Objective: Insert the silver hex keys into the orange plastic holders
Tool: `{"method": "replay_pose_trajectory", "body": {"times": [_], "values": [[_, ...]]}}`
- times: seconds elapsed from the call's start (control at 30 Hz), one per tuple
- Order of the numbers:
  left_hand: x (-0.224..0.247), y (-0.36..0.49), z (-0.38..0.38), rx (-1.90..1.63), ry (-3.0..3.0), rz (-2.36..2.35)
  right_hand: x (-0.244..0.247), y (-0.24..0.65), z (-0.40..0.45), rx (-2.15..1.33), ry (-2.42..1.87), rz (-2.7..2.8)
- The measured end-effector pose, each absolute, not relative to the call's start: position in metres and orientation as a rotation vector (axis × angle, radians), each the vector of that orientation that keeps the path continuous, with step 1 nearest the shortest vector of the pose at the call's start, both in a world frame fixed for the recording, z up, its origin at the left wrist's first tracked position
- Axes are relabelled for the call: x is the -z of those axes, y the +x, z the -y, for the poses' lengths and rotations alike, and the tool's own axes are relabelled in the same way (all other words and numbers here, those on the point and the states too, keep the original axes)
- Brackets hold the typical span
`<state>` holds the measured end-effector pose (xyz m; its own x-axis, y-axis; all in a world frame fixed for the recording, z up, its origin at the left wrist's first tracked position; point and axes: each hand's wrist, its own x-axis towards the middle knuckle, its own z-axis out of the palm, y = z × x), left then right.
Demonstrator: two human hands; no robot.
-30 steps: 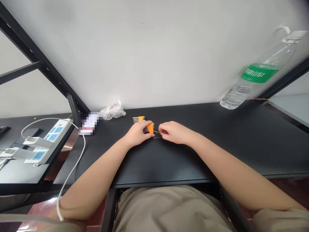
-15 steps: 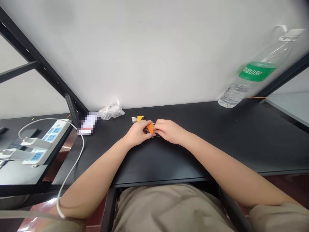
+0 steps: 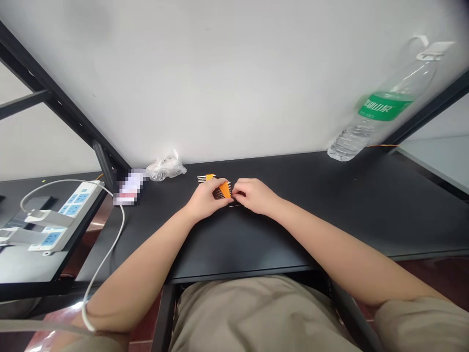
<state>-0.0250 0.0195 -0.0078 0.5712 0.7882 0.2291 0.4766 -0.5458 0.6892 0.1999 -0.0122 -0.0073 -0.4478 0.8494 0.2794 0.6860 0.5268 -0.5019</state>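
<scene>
My left hand (image 3: 203, 200) grips an orange-bodied pin header strip (image 3: 224, 190) with dark metal pins, holding it just above the black desk. My right hand (image 3: 253, 195) is beside it, with its fingertips pinched against the strip's pin ends. A thin metal pin (image 3: 235, 206) shows just below those fingers. A second orange pin strip (image 3: 205, 178) lies on the desk, just beyond my left hand, partly hidden by it.
On the black desk (image 3: 311, 205) are a crumpled clear plastic bag (image 3: 165, 167) and a pixelated object (image 3: 128, 188). A water bottle (image 3: 381, 110) stands at the back right. A white power strip (image 3: 64, 215) sits on a lower left surface, its white cable (image 3: 110, 249) crossing my left forearm.
My right hand has moved left from a small gap to the orange strip's pin ends. The left hand stays on the strip. The whole view has drifted slightly.
</scene>
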Motion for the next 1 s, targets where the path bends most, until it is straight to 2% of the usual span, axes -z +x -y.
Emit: {"method": "replay_pose_trajectory", "body": {"times": [0.23, 0.4, 0.67, 1.0], "values": [[0.008, -0.026, -0.018, -0.673, 2.250, -1.040, -0.003, 0.217, 0.019, -0.548, -1.274, 2.586], [0.011, -0.029, -0.021, -0.657, 2.302, -1.107, -0.002, 0.213, 0.027, -0.388, -1.436, 2.692], [0.008, -0.030, -0.021, -0.665, 2.315, -1.165, -0.005, 0.210, 0.023, -0.499, -1.382, 2.476], [0.009, -0.029, -0.021, -0.666, 2.299, -1.134, -0.006, 0.209, 0.023, -0.435, -1.333, 2.441]]}}
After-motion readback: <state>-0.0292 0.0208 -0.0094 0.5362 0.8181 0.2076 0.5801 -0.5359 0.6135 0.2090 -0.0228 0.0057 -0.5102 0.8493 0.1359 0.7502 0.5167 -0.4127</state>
